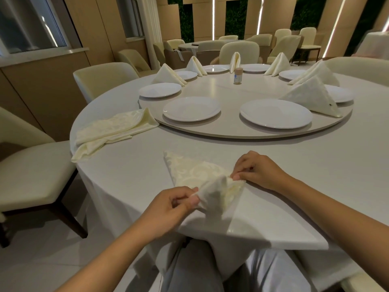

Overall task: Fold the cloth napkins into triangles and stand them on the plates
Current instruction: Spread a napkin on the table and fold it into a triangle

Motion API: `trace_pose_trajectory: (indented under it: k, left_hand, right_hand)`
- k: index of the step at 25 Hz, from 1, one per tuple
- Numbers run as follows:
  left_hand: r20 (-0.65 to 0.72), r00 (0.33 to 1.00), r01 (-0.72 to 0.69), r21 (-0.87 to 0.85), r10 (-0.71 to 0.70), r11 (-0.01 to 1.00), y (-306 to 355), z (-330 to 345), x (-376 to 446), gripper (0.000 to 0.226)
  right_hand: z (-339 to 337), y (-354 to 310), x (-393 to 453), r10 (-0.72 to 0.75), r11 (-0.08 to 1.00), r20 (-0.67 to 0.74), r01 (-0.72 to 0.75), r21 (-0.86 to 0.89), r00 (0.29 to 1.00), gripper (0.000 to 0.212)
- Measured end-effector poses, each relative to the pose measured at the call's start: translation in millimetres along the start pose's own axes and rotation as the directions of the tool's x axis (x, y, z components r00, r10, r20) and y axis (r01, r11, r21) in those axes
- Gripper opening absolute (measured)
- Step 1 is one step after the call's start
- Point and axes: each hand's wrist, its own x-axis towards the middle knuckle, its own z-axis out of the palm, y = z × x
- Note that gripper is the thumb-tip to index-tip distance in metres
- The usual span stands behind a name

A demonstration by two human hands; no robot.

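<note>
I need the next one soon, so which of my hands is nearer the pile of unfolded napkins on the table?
Left. The left hand is below and right of the unfolded napkins; the right hand is farther right. Both pinch the napkin being folded.

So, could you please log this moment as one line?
left hand: pinches napkin | right hand: pinches napkin | napkin: half-folded on table

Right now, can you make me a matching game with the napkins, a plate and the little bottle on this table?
Things:
1. napkin being folded
2. pile of napkins
3. little bottle
4. nearest plate on the left

Places or states:
A. in the middle of the round turning tray
B. lying loose near the table's left edge
C. bare, no napkin on it
D. pinched by the left hand and the right hand

Pairs: 1-D, 2-B, 3-A, 4-C
</note>
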Motion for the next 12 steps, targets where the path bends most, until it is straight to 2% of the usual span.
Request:
trace_pose_trajectory:
  k: [4, 6, 7, 9, 10, 12]
  left_hand:
    - [-0.188, 0.974, 0.090, -0.176, -0.124, 0.980, 11, -2, 4, 0.037]
    - [-0.333, 0.914, 0.157, -0.234, -0.231, 0.960, 16, 1, 11, 0.034]
    - [-0.402, 0.876, 0.177, -0.246, -0.266, 0.953, 16, 3, 15, 0.034]
    - [-0.487, 0.817, 0.196, -0.266, -0.308, 0.944, 14, 5, 26, 0.041]
    - [-0.511, 0.794, 0.217, -0.267, -0.329, 0.939, 12, 4, 31, 0.045]
    - [-0.528, 0.759, 0.289, -0.250, -0.380, 0.924, 5, -1, 40, 0.043]
  right_hand:
    - [-10, 3, -5, 0.063, 0.996, 0.142, -0.072, 0.059, 0.988, 0.020]
    - [-13, 1, -6, 0.113, 0.986, 0.188, -0.135, 0.103, 0.976, 0.031]
    - [-15, 0, -6, 0.126, 0.982, 0.196, -0.150, 0.111, 0.973, 0.036]
    - [-15, -5, -3, 0.125, 0.988, 0.175, -0.138, 0.067, 0.977, 0.032]
    - [-13, -8, -1, 0.127, 0.990, 0.152, -0.134, 0.036, 0.980, 0.029]
    - [-9, -14, 6, 0.142, 0.990, 0.100, -0.139, -0.033, 0.985, 0.038]
